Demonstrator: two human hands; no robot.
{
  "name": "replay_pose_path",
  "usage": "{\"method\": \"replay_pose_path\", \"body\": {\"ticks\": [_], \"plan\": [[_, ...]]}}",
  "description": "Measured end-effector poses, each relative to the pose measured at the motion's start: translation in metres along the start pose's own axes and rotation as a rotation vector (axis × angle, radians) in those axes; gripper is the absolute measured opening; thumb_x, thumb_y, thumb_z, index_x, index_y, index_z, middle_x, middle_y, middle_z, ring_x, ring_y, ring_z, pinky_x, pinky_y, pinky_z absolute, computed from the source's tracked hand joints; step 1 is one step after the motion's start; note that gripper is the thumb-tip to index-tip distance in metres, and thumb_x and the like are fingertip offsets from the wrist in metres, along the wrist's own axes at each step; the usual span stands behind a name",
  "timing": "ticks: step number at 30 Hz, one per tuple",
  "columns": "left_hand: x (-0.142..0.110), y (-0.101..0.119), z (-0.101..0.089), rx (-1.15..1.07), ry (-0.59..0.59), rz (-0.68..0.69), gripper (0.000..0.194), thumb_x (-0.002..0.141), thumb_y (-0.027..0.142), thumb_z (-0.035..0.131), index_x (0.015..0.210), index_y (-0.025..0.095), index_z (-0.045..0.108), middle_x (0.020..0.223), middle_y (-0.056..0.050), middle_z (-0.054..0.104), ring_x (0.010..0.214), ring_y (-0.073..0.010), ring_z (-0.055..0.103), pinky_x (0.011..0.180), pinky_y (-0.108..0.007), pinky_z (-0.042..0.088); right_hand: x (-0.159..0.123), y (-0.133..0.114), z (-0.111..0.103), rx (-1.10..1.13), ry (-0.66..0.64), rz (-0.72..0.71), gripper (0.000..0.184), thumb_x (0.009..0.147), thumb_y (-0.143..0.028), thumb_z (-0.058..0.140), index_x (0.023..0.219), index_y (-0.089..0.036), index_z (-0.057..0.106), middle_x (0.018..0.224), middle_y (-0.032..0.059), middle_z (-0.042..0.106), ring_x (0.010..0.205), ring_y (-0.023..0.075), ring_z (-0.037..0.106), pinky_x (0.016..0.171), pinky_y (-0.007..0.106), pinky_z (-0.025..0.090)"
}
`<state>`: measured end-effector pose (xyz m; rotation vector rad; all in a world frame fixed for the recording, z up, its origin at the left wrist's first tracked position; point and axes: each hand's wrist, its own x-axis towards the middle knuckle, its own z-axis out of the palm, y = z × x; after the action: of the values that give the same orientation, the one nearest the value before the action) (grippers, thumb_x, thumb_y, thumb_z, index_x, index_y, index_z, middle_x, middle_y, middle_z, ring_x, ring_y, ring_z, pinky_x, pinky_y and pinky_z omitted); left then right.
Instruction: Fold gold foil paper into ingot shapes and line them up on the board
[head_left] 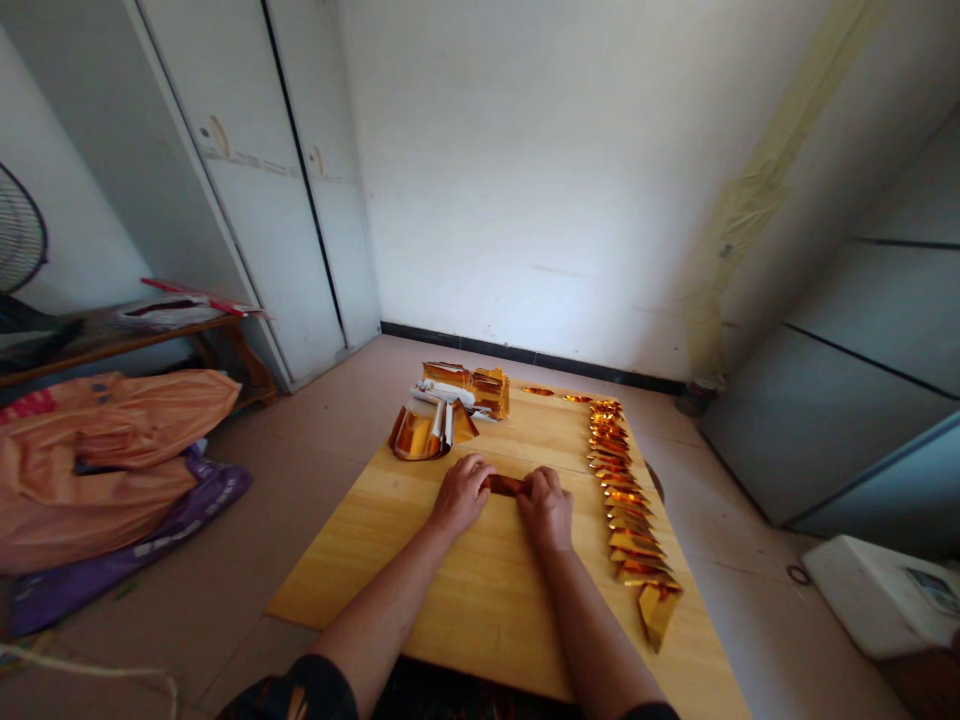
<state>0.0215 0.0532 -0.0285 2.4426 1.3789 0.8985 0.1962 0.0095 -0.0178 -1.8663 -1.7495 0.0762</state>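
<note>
A narrow strip of gold foil paper is stretched between my two hands, low over the middle of the wooden board. My left hand pinches its left end, and my right hand grips the right end. Behind my left hand lie curled gold foil sheets with white backs, and beyond them a stack of gold foil paper. To the right of my right hand runs a long row of folded gold foil pieces, overlapping one another. My fingertips hide the strip's ends.
The wooden board carries everything. An orange bag and a purple bag lie on the floor at left, near a low wooden bench. At right stand a white box and a grey cabinet.
</note>
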Motion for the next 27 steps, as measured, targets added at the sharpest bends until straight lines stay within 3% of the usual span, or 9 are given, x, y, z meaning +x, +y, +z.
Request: {"method": "replay_pose_path", "body": {"ticks": [6, 12, 18, 23, 27], "plan": [[-0.0029, 0.0044, -0.007, -0.025, 0.014, 0.072, 0.019, 0.078, 0.007, 0.051, 0.082, 0.02, 0.063, 0.094, -0.005, 0.056, 0.094, -0.0183, 0.05, 0.084, -0.03, 0.042, -0.0021, -0.0023, -0.003, 0.009, 0.016, -0.078, 0.014, 0.074, -0.009, 0.05, 0.077, -0.019, 0.059, 0.1, 0.0029, 0.06, 0.084, 0.0136, 0.053, 0.074, 0.025, 0.029], [-0.0033, 0.004, -0.0058, -0.023, 0.006, 0.085, 0.021, 0.074, 0.005, 0.05, 0.084, 0.02, 0.06, 0.093, -0.005, 0.055, 0.092, -0.0186, 0.05, 0.083, -0.031, 0.042, -0.0021, -0.0028, -0.0045, 0.02, 0.021, -0.083, 0.015, 0.073, -0.007, 0.048, 0.075, -0.018, 0.058, 0.096, 0.0023, 0.06, 0.083, 0.013, 0.053, 0.073, 0.024, 0.029], [-0.0043, 0.0067, -0.0098, -0.03, 0.093, 0.058, 0.032, 0.069, 0.004, 0.052, 0.097, 0.02, 0.057, 0.104, -0.007, 0.053, 0.103, -0.0215, 0.048, 0.091, -0.036, 0.042, -0.0017, -0.0018, -0.0034, 0.031, 0.018, -0.08, 0.016, 0.072, -0.006, 0.048, 0.074, -0.018, 0.057, 0.093, 0.0022, 0.059, 0.083, 0.0135, 0.052, 0.073, 0.024, 0.03], [-0.0051, 0.0085, -0.0114, -0.031, 0.072, 0.073, 0.021, 0.073, 0.006, 0.05, 0.084, 0.02, 0.06, 0.096, -0.006, 0.054, 0.095, -0.0198, 0.05, 0.086, -0.034, 0.042, -0.002, -0.0008, -0.002, 0.027, 0.03, -0.087, 0.016, 0.073, -0.007, 0.047, 0.075, -0.018, 0.057, 0.091, 0.0016, 0.058, 0.082, 0.0132, 0.052, 0.072, 0.024, 0.029], [-0.0052, 0.008, -0.0103, 0.008, 0.032, 0.07, 0.023, 0.073, 0.006, 0.051, 0.085, 0.021, 0.064, 0.098, -0.007, 0.055, 0.097, -0.0204, 0.049, 0.086, -0.034, 0.041, -0.0018, -0.0009, -0.0016, 0.021, 0.023, -0.074, 0.016, 0.073, -0.007, 0.046, 0.075, -0.019, 0.057, 0.089, 0.0016, 0.058, 0.081, 0.0135, 0.052, 0.072, 0.024, 0.03]]}}
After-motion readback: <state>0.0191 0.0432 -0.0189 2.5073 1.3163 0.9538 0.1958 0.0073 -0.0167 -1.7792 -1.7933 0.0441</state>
